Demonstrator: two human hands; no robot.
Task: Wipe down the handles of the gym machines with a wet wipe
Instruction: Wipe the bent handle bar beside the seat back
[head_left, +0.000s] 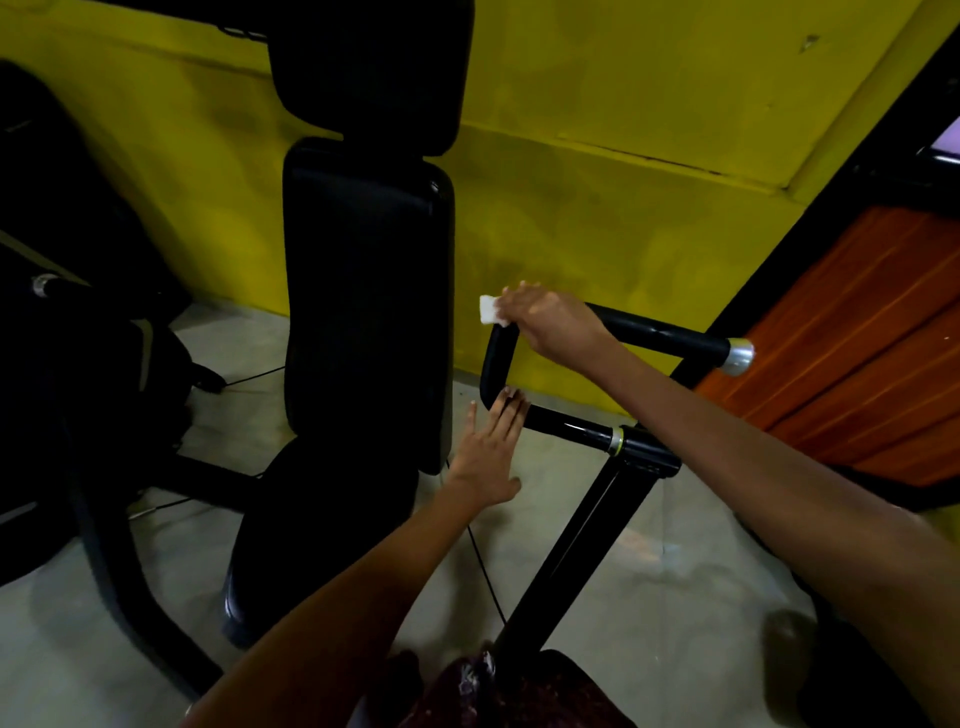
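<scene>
While the right hand (550, 322) pinches the wet wipe (489, 310) on the handle (496, 358) mid-frame and the flat-fingered left hand (491, 457) steadies it, that loose corner could slip off.

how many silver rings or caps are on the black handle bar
2: a silver end cap on the upper bar's right end, and a silver ring on the lower bar, where it meets the frame. Others may be hidden.

open floor (597, 545) under handle loop (496, 358), padded backrest (369, 312) crowding left, wall (597, 234) behind
</scene>
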